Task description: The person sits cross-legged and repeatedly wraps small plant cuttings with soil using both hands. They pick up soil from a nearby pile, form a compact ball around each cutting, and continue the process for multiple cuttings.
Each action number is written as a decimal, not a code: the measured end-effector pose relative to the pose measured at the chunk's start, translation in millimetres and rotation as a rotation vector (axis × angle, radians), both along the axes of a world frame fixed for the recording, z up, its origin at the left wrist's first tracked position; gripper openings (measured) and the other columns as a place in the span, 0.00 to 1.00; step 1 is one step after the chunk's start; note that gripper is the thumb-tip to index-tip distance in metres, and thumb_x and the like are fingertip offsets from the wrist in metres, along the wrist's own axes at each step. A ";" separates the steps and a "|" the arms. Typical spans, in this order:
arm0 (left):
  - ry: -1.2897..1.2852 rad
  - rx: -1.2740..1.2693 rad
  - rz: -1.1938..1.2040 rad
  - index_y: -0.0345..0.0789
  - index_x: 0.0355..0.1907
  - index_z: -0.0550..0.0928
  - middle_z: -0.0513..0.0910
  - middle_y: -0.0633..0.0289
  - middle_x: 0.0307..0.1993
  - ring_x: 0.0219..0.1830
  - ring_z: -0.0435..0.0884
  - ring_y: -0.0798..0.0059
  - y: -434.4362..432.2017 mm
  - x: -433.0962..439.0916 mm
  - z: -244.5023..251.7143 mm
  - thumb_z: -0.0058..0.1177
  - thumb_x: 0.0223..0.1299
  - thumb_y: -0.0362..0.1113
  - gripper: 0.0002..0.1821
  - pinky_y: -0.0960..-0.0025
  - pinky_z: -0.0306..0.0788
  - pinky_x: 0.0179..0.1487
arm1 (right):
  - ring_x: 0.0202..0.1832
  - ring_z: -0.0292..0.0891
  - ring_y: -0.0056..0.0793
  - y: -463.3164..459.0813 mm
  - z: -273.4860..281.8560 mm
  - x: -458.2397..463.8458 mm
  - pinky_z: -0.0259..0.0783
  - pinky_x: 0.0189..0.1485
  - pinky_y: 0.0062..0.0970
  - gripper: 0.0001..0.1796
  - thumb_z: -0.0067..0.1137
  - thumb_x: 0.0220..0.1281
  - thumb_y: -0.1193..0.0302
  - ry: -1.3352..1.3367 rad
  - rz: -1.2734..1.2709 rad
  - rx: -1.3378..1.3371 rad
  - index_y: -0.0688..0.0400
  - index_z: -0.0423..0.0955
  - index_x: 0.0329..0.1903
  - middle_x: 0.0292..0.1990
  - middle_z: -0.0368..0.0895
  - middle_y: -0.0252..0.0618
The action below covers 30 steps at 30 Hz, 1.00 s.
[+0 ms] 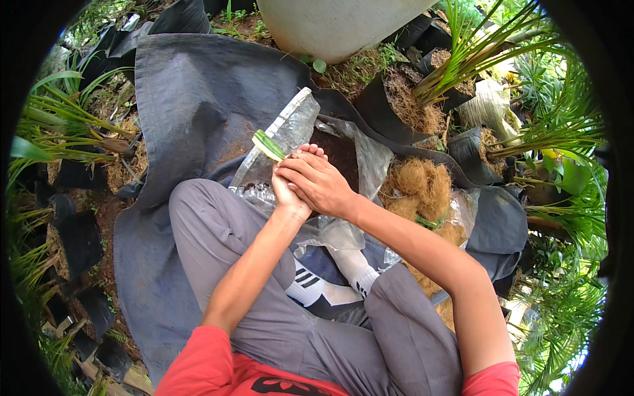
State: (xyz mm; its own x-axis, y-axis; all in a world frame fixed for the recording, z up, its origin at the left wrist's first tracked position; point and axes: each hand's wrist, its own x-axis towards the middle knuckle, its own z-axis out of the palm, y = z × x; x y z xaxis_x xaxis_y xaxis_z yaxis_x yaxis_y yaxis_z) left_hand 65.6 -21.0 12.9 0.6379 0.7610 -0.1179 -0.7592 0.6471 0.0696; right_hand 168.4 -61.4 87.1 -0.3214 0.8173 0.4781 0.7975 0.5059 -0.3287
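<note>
My left hand point(289, 190) is palm up beneath the right, its fingertips showing past it. A green striped leaf cutting point(268, 145) with pale yellow edges sticks out from between the hands towards the upper left; its lower end is hidden. My right hand point(321, 182) lies over the left palm with its fingers closed together; what is under it cannot be seen. Below the hands an open clear plastic bag point(374, 163) holds dark soil point(338, 154). Some soil also clings to the plastic at the left.
A dark fabric sheet point(173, 114) lies under the bag and my crossed legs. Clumps of brown coconut fibre point(421, 185) are at the right. Potted palms in black bags point(386, 106) line both sides. A large pale container point(337, 29) stands at the top.
</note>
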 end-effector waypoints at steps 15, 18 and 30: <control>-0.074 -0.076 -0.035 0.37 0.74 0.81 0.85 0.55 0.73 0.81 0.78 0.56 14.6 -1.1 0.7 0.38 0.92 0.54 0.29 0.48 0.62 0.92 | 0.79 0.75 0.51 8.5 20.8 16.2 0.68 0.84 0.50 0.29 0.62 0.80 0.62 0.075 0.070 -0.085 0.60 0.79 0.77 0.76 0.80 0.48; -0.129 -0.154 -0.062 0.36 0.78 0.79 0.82 0.53 0.78 0.85 0.73 0.55 11.6 3.6 13.0 0.35 0.93 0.58 0.33 0.46 0.57 0.94 | 0.81 0.73 0.47 8.8 17.9 20.8 0.67 0.86 0.47 0.30 0.64 0.79 0.62 -0.008 0.040 -0.075 0.58 0.79 0.78 0.78 0.80 0.44; -0.063 -0.092 -0.016 0.37 0.71 0.84 0.88 0.58 0.68 0.72 0.84 0.61 -4.2 3.5 -41.6 0.39 0.94 0.58 0.30 0.51 0.67 0.89 | 0.76 0.81 0.43 -2.0 -40.2 -2.7 0.75 0.81 0.39 0.30 0.65 0.62 0.67 -0.157 -0.166 0.001 0.61 0.88 0.68 0.69 0.89 0.45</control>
State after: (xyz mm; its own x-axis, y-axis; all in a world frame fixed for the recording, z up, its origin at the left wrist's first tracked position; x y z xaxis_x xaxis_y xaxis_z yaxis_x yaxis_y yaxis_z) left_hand 69.1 -25.2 -28.7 0.6584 0.7383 -0.1463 -0.7495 0.6609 -0.0381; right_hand 165.7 -63.4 46.9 -0.2530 0.8650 0.4334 0.9112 0.3635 -0.1937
